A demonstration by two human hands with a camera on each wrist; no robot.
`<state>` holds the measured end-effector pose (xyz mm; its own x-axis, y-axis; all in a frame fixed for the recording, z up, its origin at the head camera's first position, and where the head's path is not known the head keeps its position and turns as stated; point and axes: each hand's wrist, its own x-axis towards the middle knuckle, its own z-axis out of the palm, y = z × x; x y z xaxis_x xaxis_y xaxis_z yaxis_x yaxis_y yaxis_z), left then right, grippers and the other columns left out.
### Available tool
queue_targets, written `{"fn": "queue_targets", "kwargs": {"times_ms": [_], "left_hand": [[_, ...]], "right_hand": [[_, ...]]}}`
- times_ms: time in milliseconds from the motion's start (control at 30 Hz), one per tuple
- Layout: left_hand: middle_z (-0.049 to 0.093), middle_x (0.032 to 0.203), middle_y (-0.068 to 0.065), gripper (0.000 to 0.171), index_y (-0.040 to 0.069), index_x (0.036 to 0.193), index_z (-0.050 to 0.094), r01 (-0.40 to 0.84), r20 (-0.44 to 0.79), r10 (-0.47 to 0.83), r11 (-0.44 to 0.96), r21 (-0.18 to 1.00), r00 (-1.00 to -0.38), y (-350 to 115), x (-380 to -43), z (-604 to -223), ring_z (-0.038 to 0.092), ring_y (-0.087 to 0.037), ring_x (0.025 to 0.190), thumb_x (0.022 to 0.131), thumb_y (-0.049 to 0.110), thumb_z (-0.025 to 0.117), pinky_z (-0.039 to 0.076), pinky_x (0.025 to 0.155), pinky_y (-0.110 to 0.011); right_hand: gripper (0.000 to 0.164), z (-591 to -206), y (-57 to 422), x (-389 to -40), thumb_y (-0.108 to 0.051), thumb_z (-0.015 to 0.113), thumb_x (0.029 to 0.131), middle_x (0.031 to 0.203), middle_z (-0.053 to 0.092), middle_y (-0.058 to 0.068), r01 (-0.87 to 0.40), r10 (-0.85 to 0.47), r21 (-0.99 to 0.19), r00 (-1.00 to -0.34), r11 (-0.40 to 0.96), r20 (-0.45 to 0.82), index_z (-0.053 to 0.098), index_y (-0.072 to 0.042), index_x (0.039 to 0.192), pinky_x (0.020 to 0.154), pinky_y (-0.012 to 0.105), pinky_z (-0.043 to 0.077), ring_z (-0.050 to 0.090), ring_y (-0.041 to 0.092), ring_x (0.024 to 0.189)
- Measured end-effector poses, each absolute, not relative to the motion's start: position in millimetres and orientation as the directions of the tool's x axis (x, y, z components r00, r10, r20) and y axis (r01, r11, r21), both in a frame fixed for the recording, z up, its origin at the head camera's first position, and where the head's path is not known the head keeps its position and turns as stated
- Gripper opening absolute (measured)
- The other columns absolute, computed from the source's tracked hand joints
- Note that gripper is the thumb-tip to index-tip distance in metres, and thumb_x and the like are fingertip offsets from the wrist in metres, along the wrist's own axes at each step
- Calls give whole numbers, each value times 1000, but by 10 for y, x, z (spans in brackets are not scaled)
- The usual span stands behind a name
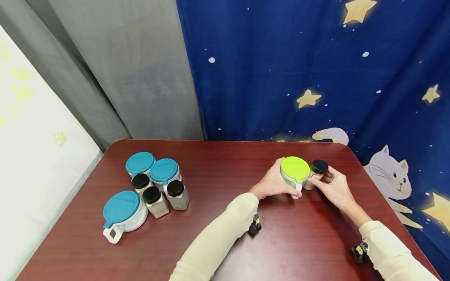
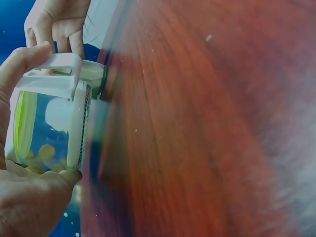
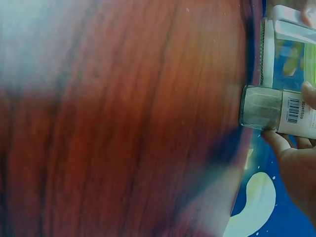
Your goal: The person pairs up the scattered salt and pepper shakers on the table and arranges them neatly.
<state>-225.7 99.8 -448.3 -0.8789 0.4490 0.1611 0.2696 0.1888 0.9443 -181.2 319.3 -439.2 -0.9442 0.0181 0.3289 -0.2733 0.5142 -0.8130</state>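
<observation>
At the right side of the table, my left hand (image 1: 271, 182) grips a clear jar with a bright green lid (image 1: 295, 168) and a white handle. Small yellowish pieces lie inside this clear jar (image 2: 53, 128) in the left wrist view. My right hand (image 1: 336, 190) holds a small glass spice jar (image 1: 318, 168) with a black cap, right beside the green-lidded jar. In the right wrist view the spice jar (image 3: 262, 109) has a label with a barcode, and pale powder shows through its glass. Fingers and thumb lie on its opposite sides.
On the table's left stand blue-lidded containers (image 1: 121, 207), the front one with a white handle. Several black-capped spice jars (image 1: 156, 203) stand among them. The dark red wooden table (image 1: 225, 234) ends near a blue star-patterned curtain (image 1: 267, 78) and a grey curtain (image 1: 140, 70).
</observation>
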Motion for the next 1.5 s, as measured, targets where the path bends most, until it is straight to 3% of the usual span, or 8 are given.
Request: {"fn": "queue_targets", "kwargs": {"times_ms": [267, 567, 833, 1133, 1500], "left_hand": [[55, 123, 9, 109, 13, 145, 40, 268, 157, 464, 183, 946, -872, 1062, -2302, -4542, 53, -5, 106, 56, 15, 102, 44, 94, -24], [55, 125, 7, 110, 13, 145, 40, 286, 150, 479, 225, 931, -865, 1090, -2387, -4628, 53, -6, 105, 55, 15, 103, 44, 93, -23], [54, 125, 5, 109, 11, 145, 38, 295, 150, 501, 223, 929, -852, 1108, -2470, -4644, 52, -7, 105, 57, 13, 102, 44, 93, -22], [53, 128, 2, 109, 8, 145, 36, 313, 164, 545, 193, 930, -822, 1174, -2622, -4625, 52, -7, 106, 58, 11, 101, 43, 94, -21], [52, 131, -1, 112, 8, 146, 35, 310, 159, 528, 211, 927, -834, 1272, -2711, -4611, 52, -7, 105, 56, 11, 102, 42, 94, -21]], "right_hand": [[48, -4424, 3264, -1835, -6, 81, 87, 102, 72, 4, -248, 24, -819, -952, 518, 304, 60, 9, 128, 74, 12, 51, 65, -5, 85], [50, -4385, 3304, -1895, -8, 78, 90, 115, 66, 31, -241, -29, -806, -963, 540, 268, 57, 12, 132, 77, 10, 48, 62, -5, 91], [52, -4408, 3323, -1945, -16, 79, 91, 120, 66, 29, -163, 25, -808, -976, 566, 215, 59, 10, 132, 79, 8, 47, 60, -8, 92], [50, -4439, 3375, -2022, -12, 78, 91, 119, 65, 29, -166, 57, -836, -972, 524, 229, 59, 11, 132, 78, 9, 47, 61, -8, 91], [51, -4411, 3434, -2098, -16, 79, 92, 114, 69, 14, -152, 67, -847, -974, 510, 215, 58, 11, 131, 79, 10, 49, 62, -7, 91]]}}
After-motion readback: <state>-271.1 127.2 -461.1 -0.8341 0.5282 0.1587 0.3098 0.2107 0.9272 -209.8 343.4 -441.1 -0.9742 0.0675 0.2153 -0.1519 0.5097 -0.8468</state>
